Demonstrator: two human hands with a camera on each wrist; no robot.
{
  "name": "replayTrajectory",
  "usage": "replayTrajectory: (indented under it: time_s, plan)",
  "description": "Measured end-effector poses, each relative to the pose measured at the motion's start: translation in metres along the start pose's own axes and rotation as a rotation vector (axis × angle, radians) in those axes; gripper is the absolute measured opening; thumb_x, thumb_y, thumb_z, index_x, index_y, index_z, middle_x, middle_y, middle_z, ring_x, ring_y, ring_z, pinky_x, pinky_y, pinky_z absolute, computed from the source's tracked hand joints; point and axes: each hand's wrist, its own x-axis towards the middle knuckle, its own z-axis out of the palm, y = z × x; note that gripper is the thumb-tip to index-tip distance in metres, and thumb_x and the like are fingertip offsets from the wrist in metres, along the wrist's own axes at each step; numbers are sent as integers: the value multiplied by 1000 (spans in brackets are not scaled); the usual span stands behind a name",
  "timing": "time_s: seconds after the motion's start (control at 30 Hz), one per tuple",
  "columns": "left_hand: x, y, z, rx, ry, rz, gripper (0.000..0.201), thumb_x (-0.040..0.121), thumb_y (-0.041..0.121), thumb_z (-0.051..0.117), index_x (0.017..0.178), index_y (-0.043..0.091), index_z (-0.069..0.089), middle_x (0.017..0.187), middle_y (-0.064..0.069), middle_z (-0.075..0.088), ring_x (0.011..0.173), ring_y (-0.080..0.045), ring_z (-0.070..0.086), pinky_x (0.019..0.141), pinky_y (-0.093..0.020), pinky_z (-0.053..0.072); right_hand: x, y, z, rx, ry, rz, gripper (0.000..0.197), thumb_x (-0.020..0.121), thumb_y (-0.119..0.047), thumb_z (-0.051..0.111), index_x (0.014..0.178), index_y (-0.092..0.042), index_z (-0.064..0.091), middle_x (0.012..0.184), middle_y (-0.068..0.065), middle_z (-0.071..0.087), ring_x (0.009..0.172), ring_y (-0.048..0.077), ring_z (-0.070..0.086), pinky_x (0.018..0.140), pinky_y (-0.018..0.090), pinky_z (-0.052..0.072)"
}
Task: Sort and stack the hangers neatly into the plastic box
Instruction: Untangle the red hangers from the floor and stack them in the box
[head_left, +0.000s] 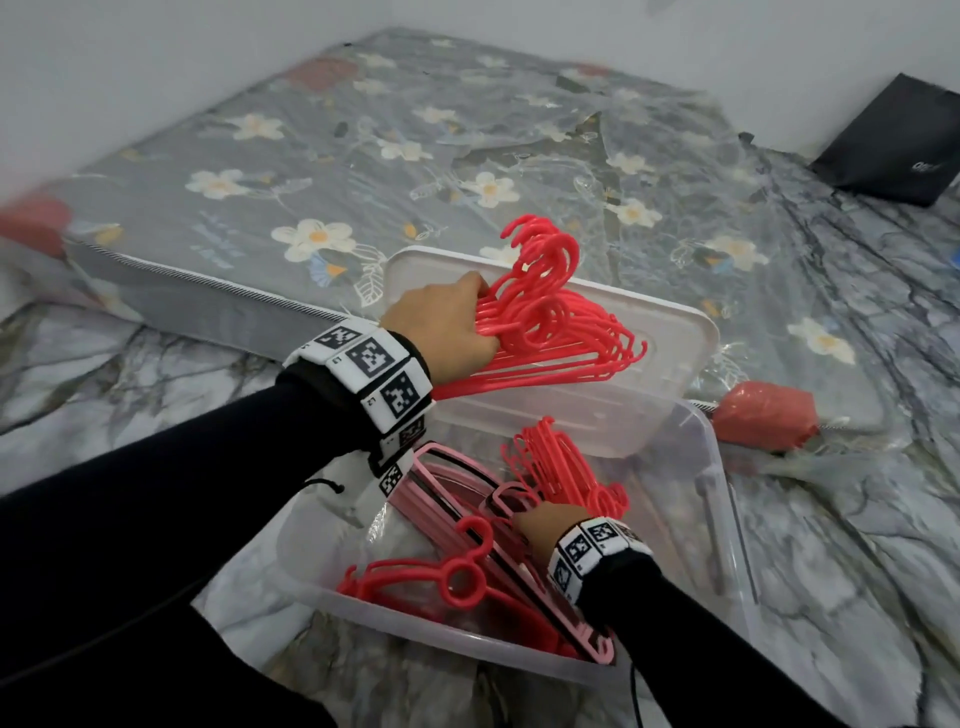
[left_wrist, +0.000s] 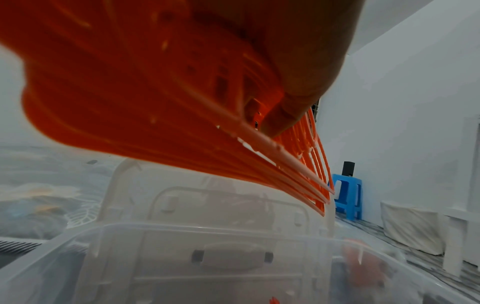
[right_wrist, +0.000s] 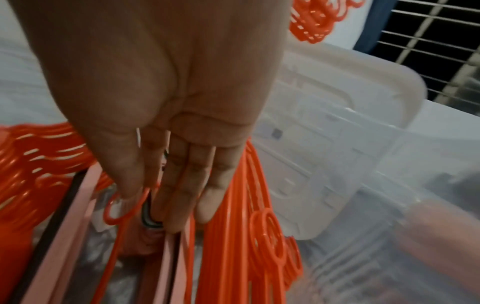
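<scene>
Clear plastic box (head_left: 727, 525): set on the marble-patterned floor (head_left: 857, 571), lid off. Contents, nearest first: a loose red ring-necked hanger (head_left: 457, 574) lying against the near wall; a row of pink flat hangers (head_left: 447, 493) stood on edge along the left side; a second batch of red hangers (head_left: 550, 467) stood toward the far side.

Right hand (head_left: 545, 522): lowered inside the box between the pink row and the far red batch. In the right wrist view, the fingers (right_wrist: 187, 185) are seen straight and together, tips pressed down among the hanger edges; nothing is gripped.

Box lid (head_left: 670, 338): translucent, propped at a tilt behind the box, against the mattress edge.

Bundle of red hangers (head_left: 550, 327): held above the lid and the far rim of the box, hooks raised upward, arms fanned to the right. Left hand (head_left: 447, 322): closed around the bundle's near end; a thumb is seen pressed across the stacked bars in the left wrist view.

Floral mattress (head_left: 363, 156): wrapped in clear film, laid beyond the lid.
</scene>
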Motion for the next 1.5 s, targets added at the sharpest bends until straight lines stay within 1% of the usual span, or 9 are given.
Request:
replayTrajectory:
  time_s: [0.1,0.23,0.4,0.73,1.03,1.23,1.3,1.4,1.5]
  plan:
    - [1,-1,2,-9,8,2,42,81,38,57,119,23,49,105,-5,66,96,-30,61,80,-35,48,16,-15,9,-104,-50,7,36,97,-18,38,132,-16,47,124,17,59,113,35,58,91,44,47]
    - [3,-3,4,-7,11,1,43,81,39,57,120,24,49,107,-4,67,97,-30,61,81,-35,48,27,-27,17,-172,4,55,36,100,-14,32,133,-12,46,122,14,62,112,34,59,89,48,48]
    - [4,-7,5,-1,14,-1,44,81,39,57,121,23,49,107,-4,67,97,-30,61,77,-32,44,35,-26,15,-76,118,95,35,97,-15,35,131,-11,42,120,13,62,110,33,60,86,46,47]
    - [3,-6,5,9,5,4,44,81,42,58,121,23,49,105,-3,67,95,-29,61,71,-29,38,37,-23,18,-31,109,132,34,97,-19,36,131,-14,44,121,12,62,110,32,60,85,45,48]
    - [4,-12,3,13,-13,-7,43,81,43,58,119,24,48,102,-3,66,93,-28,60,75,-33,46,33,-17,8,-106,190,229,37,98,-12,34,134,-7,39,118,10,65,106,32,63,84,39,48]
    - [4,-11,1,5,-13,-12,43,82,45,58,118,24,48,99,-1,65,91,-27,60,79,-37,50,29,-2,1,-85,289,259,68,92,-3,36,151,-12,2,105,8,70,97,29,67,83,37,49]
    - [4,-9,1,4,-16,-9,43,82,45,58,118,24,48,100,-2,65,92,-27,60,79,-37,50,29,-2,-6,-7,324,254,65,90,-1,37,149,-13,12,104,10,70,96,31,67,82,40,51]
    - [3,-7,0,-7,-15,-8,43,82,44,58,118,24,48,101,-2,65,94,-28,60,79,-36,49,29,-1,-24,60,395,216,43,90,-2,40,132,-10,34,117,12,61,109,34,60,88,45,50]
    - [3,-5,-1,-15,-17,-10,42,81,44,58,118,25,48,100,-2,65,93,-27,60,81,-39,50,28,-1,-40,89,455,215,31,88,-1,43,119,-7,39,113,14,59,105,36,59,76,43,50]
